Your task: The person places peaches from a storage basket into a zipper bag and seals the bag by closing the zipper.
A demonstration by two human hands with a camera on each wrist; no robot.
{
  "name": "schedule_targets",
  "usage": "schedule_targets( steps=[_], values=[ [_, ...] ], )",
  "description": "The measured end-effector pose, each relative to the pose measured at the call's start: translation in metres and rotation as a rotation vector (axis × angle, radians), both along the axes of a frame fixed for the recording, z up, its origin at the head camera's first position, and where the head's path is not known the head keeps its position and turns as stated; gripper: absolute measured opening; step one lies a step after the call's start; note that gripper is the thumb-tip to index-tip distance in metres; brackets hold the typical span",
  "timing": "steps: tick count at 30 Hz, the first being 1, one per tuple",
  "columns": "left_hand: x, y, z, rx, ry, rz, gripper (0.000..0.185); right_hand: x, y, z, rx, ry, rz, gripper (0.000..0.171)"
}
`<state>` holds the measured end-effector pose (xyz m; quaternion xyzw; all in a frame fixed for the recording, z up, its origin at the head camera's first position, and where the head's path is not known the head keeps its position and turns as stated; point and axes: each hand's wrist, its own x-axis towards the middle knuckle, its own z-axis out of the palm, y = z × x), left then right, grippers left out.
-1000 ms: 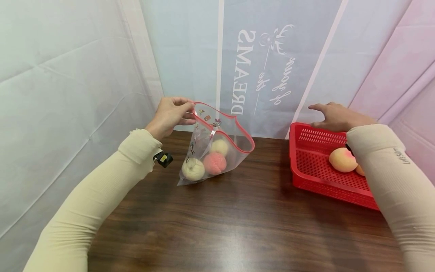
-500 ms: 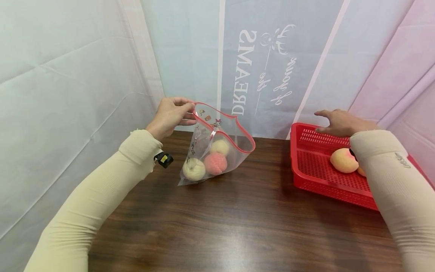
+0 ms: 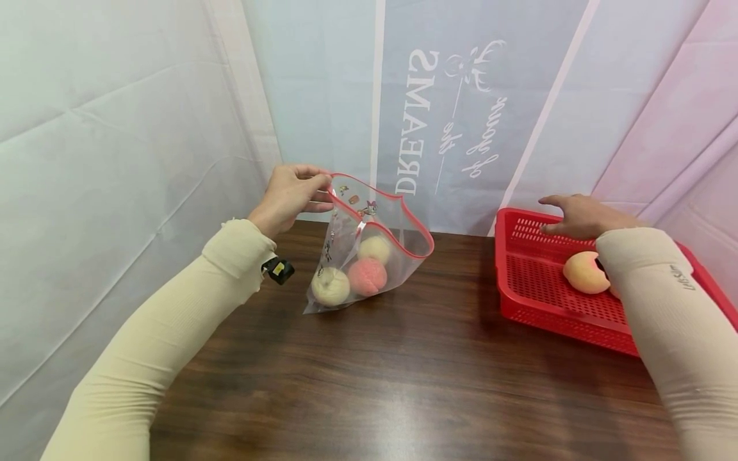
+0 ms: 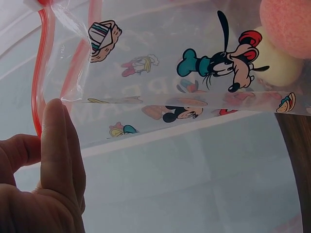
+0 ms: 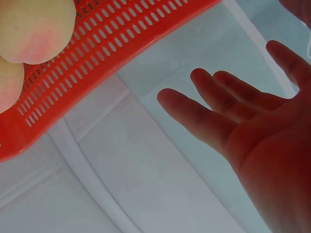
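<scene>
My left hand (image 3: 293, 197) pinches the top corner of a clear zip bag (image 3: 344, 240) with a red rim and cartoon prints. The bag's mouth gapes toward the right and its bottom rests on the table. Inside lie a pink peach-like ball (image 3: 368, 277) and two cream-coloured round fruits, one at the lower left (image 3: 330, 287) and one behind (image 3: 375, 248). Over the back of a red basket (image 3: 524, 282) hovers my right hand (image 3: 582, 216), fingers spread and holding nothing. A yellow-pink peach (image 3: 585, 272) sits in the basket; another beside it is mostly hidden by my sleeve.
The dark wooden table (image 3: 398, 378) carries both bag and basket. Behind them hangs a pale blue cloth backdrop (image 3: 467, 134) with mirrored lettering. A whitish cloth wall (image 3: 115, 160) stands on the left and a pinkish one (image 3: 692, 147) on the right.
My right hand has shifted slightly right and lower over the basket. The left hand keeps its pinch on the bag, and the contents look the same.
</scene>
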<state>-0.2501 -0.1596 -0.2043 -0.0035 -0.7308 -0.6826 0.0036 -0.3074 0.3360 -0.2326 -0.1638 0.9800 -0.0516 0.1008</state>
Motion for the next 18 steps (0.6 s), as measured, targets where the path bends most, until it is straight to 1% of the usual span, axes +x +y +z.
schedule_targets(
  steps=[4, 11, 16, 18],
  values=[
    [-0.001, 0.0, 0.0, 0.002, -0.004, 0.003, 0.027, -0.001, 0.003, -0.004, 0.008, 0.01, 0.007, 0.065],
    [0.0, -0.001, 0.001, 0.003, -0.008, -0.001, 0.028, -0.004, 0.011, -0.012, 0.005, -0.012, -0.01, 0.066],
    [0.0, -0.001, 0.002, 0.009, -0.007, -0.008, 0.028, -0.006, 0.017, -0.018, 0.039, 0.012, 0.012, 0.064],
    [0.0, -0.001, 0.002, 0.014, -0.008, -0.007, 0.029, -0.006, 0.02, -0.019, 0.032, 0.008, 0.008, 0.063]
  ],
)
